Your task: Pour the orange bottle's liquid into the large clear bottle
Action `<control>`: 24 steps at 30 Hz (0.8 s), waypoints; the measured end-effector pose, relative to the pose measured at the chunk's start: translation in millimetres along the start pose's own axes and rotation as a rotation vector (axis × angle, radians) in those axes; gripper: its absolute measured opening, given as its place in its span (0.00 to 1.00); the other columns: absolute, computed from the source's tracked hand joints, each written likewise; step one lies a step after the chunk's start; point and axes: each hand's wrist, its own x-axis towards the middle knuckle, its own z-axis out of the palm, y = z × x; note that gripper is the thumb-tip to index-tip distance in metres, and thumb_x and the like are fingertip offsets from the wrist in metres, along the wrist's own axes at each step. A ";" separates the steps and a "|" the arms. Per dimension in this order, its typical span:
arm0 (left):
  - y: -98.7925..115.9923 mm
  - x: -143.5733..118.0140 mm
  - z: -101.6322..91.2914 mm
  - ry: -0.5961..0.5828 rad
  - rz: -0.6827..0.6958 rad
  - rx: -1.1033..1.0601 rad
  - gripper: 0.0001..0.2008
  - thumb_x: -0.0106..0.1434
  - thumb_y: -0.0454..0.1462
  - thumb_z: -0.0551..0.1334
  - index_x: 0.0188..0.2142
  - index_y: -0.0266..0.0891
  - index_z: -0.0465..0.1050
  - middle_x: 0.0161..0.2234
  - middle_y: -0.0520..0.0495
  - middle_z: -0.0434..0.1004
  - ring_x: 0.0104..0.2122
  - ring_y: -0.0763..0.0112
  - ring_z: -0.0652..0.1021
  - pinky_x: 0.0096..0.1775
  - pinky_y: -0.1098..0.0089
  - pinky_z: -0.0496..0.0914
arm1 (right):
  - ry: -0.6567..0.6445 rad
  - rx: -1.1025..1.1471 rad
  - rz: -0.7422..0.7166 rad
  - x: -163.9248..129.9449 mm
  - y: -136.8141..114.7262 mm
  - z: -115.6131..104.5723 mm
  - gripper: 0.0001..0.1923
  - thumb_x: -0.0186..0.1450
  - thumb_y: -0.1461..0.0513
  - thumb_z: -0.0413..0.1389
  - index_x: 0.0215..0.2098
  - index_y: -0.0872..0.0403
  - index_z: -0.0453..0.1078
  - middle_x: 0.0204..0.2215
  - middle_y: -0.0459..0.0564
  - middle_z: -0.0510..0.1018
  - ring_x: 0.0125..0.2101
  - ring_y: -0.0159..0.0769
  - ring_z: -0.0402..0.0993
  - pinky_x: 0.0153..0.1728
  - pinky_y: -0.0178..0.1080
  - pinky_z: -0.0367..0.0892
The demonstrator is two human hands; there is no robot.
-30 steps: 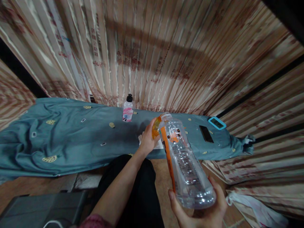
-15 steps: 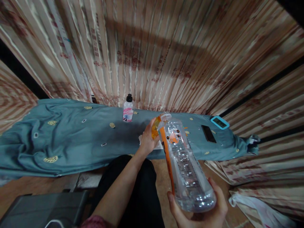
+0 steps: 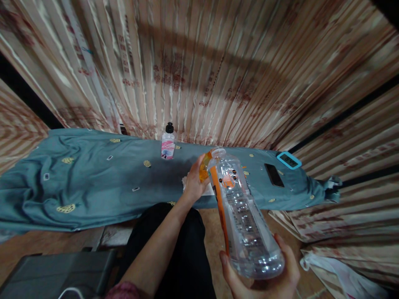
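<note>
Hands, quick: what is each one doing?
Left hand: closed on the orange cap beside the bottle mouth.
Right hand: closed around the base of the clear bottle.

No legible text anywhere. Clear bottle [image 3: 241,216] has an orange label strip with a small orange/white logo near the neck, print too small to read. Small bottle [image 3: 167,146] on the bench has a pink/white label, unreadable. Teal device [image 3: 289,160] shows a dark display, digits not resolvable. Curtain [image 3: 199,70] carries reddish printed marks, blurred.
</note>
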 end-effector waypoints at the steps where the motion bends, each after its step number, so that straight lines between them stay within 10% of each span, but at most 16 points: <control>1: -0.4 -0.3 0.2 -0.001 0.000 -0.008 0.36 0.60 0.38 0.67 0.66 0.43 0.57 0.63 0.38 0.69 0.62 0.54 0.71 0.65 0.53 0.64 | 0.005 -0.001 -0.012 0.8 1.8 -0.1 0.55 0.49 0.48 0.72 0.69 0.53 0.56 0.48 0.56 0.70 0.42 0.41 0.73 0.31 0.37 0.75; 7: -1.9 -1.1 1.6 0.009 0.034 -0.021 0.36 0.60 0.39 0.66 0.66 0.43 0.58 0.64 0.39 0.68 0.63 0.54 0.70 0.65 0.53 0.63 | -0.014 -0.027 -0.278 6.3 21.1 -3.0 0.59 0.44 0.52 0.75 0.68 0.55 0.57 0.46 0.56 0.72 0.37 0.38 0.75 0.25 0.33 0.75; 24: -7.2 -1.6 2.9 0.009 0.056 0.002 0.38 0.61 0.38 0.66 0.68 0.43 0.54 0.65 0.39 0.67 0.64 0.54 0.70 0.65 0.53 0.64 | -0.010 -0.070 -0.038 -4.5 32.6 -6.4 0.54 0.46 0.47 0.73 0.64 0.60 0.61 0.47 0.64 0.74 0.42 0.51 0.77 0.34 0.47 0.78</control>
